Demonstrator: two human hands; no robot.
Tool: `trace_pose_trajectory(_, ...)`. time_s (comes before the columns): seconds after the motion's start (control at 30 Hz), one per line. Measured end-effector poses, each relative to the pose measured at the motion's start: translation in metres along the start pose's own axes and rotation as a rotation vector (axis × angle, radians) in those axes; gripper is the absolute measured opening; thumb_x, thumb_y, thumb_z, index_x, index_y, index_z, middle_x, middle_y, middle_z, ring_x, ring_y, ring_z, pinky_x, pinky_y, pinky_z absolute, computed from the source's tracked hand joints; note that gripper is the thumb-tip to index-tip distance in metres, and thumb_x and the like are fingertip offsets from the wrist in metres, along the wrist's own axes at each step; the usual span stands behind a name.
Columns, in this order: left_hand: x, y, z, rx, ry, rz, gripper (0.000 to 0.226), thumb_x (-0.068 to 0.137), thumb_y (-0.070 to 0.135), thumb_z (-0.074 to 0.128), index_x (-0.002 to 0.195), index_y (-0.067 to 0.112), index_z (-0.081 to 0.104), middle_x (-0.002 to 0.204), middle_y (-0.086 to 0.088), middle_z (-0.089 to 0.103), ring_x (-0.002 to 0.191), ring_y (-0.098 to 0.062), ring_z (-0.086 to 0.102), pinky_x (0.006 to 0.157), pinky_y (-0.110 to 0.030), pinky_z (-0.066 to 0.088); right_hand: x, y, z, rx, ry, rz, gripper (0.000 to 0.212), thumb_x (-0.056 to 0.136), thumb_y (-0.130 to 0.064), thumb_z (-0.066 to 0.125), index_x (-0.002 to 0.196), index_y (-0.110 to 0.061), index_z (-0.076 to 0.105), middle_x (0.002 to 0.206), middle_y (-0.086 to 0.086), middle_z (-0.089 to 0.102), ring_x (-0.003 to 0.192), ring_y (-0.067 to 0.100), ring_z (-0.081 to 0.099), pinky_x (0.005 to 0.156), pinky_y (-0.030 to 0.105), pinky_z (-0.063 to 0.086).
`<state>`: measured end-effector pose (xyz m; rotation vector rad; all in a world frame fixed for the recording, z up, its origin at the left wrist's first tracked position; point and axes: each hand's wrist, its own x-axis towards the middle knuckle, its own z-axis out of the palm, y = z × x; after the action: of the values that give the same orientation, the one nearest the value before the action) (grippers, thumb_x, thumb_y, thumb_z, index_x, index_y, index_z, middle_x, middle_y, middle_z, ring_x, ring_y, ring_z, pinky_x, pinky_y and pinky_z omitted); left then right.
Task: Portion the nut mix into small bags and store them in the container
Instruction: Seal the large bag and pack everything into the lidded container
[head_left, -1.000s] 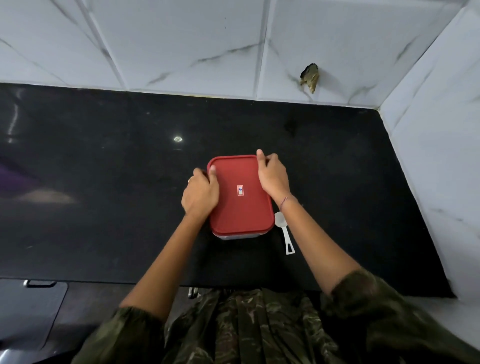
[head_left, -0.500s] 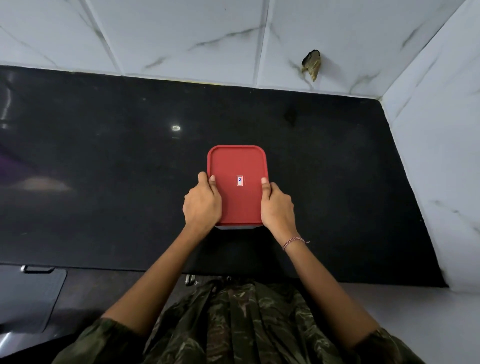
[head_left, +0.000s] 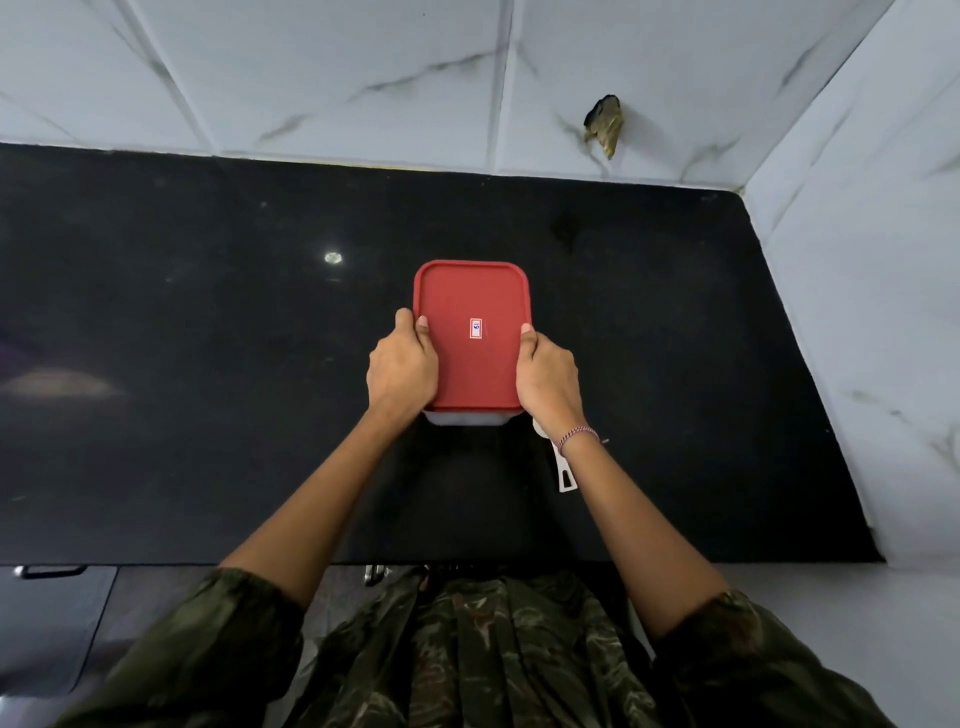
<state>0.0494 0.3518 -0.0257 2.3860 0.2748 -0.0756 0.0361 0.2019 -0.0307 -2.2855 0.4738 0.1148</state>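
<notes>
Camouflage sleeves (head_left: 208, 649) fill the near edge. Just right of the near corner of the container (head_left: 467, 364), a white plastic scoop (head_left: 565, 475) lies flat on the desk (head_left: 208, 364), partly hidden by the right wrist. The left hand (head_left: 402, 371) and right hand (head_left: 548, 379) clasp the container's long sides, thumbs over the rim. It sits mid-desk: a pale tub under a smooth red lid (head_left: 470, 296), a rounded rectangle with a small sticker (head_left: 476, 329) at its centre. Beyond the container the desk is glossy black stone, then come white veined tiles (head_left: 363, 78).

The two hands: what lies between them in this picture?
Head view: the container with its red lid lies between the left hand and the right hand, which hold its long sides.
</notes>
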Motion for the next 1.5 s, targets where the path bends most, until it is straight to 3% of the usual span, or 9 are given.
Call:
trace_pose_trajectory(0.3, 0.009, 0.005, -0.001, -0.055, -0.004, -0.061, 0.03, 0.102, 0.041, 0.026, 0.093, 0.015, 0.038, 0.072, 0.002, 0.05, 0.07, -0.019, 0.05, 0.065, -0.034, 0.036, 0.007, -0.004, -0.002, 0.062, -0.044, 0.071, 0.058, 0.096, -0.058, 0.019, 0.102, -0.016, 0.058, 0.093, 0.003, 0.061, 0.087, 0.021, 0.061, 0.079, 0.038, 0.052)
trace_pose_trajectory(0.4, -0.006, -0.004, -0.002, -0.374, 0.082, -0.234, 0.043, 0.1, 0.05, 0.028, 0.106, 0.013, 0.05, 0.091, 0.001, 0.056, 0.088, -0.019, 0.052, 0.077, -0.034, 0.038, -0.001, 0.01, -0.015, 0.308, -0.127, 0.144, 0.057, 0.092, -0.065, 0.022, 0.095, -0.019, 0.056, 0.088, 0.0, 0.06, 0.081, 0.015, 0.06, 0.076, 0.032, 0.05)
trace_pose_trajectory(0.5, -0.036, -0.028, 0.013, -0.631, 0.18, -0.432, 0.034, 0.1, 0.043, 0.038, 0.106, 0.012, 0.051, 0.098, -0.005, 0.056, 0.091, -0.02, 0.052, 0.085, -0.041, 0.045, -0.018, 0.048, -0.029, 0.235, -0.012, 0.147, 0.045, 0.094, -0.055, 0.039, 0.09, -0.014, 0.057, 0.078, 0.002, 0.063, 0.072, 0.016, 0.06, 0.066, 0.028, 0.047)
trace_pose_trajectory(0.73, -0.111, -0.019, 0.06, -0.637, -0.18, -0.475, 0.012, 0.097, 0.009, 0.047, 0.086, 0.012, 0.054, 0.07, -0.005, 0.055, 0.059, -0.014, 0.054, 0.05, -0.024, 0.047, -0.065, 0.112, -0.022, 0.041, 0.002, 0.134, 0.016, 0.086, -0.026, 0.067, 0.091, -0.01, 0.068, 0.087, 0.003, 0.069, 0.078, 0.012, 0.061, 0.075, 0.027, 0.05)
trace_pose_trajectory(0.9, -0.126, 0.005, 0.083, -0.517, -0.483, -0.373, 0.018, 0.095, 0.003, 0.048, 0.104, 0.007, 0.063, 0.079, -0.003, 0.063, 0.074, -0.012, 0.063, 0.071, -0.027, 0.057, -0.067, 0.117, -0.018, 0.023, -0.033, 0.105, 0.017, 0.083, -0.026, 0.07, 0.09, -0.011, 0.073, 0.082, 0.001, 0.071, 0.071, 0.011, 0.062, 0.073, 0.028, 0.052)
trace_pose_trajectory(0.97, -0.128, 0.014, 0.085, -0.443, -0.516, -0.325, 0.023, 0.094, 0.005, 0.05, 0.108, 0.01, 0.067, 0.083, -0.003, 0.067, 0.083, -0.017, 0.066, 0.085, -0.036, 0.056, -0.067, 0.116, -0.019, 0.018, -0.056, 0.091, 0.015, 0.084, -0.024, 0.069, 0.087, -0.01, 0.074, 0.079, 0.001, 0.071, 0.068, 0.01, 0.061, 0.069, 0.024, 0.049)
trace_pose_trajectory(1.1, -0.129, 0.026, 0.084, -0.421, -0.541, -0.291, 0.027, 0.092, 0.01, 0.049, 0.09, 0.028, 0.07, 0.095, -0.008, 0.072, 0.092, -0.022, 0.067, 0.088, -0.041, 0.054, -0.06, 0.113, -0.017, 0.068, -0.066, 0.095, 0.013, 0.085, -0.022, 0.068, 0.087, -0.01, 0.074, 0.078, 0.002, 0.071, 0.07, 0.012, 0.063, 0.072, 0.028, 0.053)
trace_pose_trajectory(1.3, -0.112, 0.052, 0.088, -0.889, -0.399, -0.527, 0.023, 0.097, 0.006, 0.044, 0.107, 0.011, 0.063, 0.095, 0.002, 0.066, 0.084, -0.005, 0.06, 0.081, -0.027, 0.05, -0.018, 0.093, -0.021, 0.143, 0.014, 0.088, 0.014, 0.086, -0.02, 0.067, 0.089, -0.009, 0.074, 0.077, 0.001, 0.069, 0.072, 0.012, 0.064, 0.07, 0.023, 0.051)
trace_pose_trajectory(1.5, -0.096, 0.065, 0.093, -0.984, -0.383, -0.558, 0.032, 0.096, 0.006, 0.043, 0.125, 0.005, 0.057, 0.114, -0.006, 0.064, 0.091, -0.007, 0.059, 0.079, -0.021, 0.046, 0.015, 0.077, -0.02, 0.148, 0.025, 0.153, 0.015, 0.088, -0.018, 0.064, 0.092, -0.006, 0.072, 0.081, 0.01, 0.07, 0.073, 0.016, 0.065, 0.066, 0.022, 0.048)
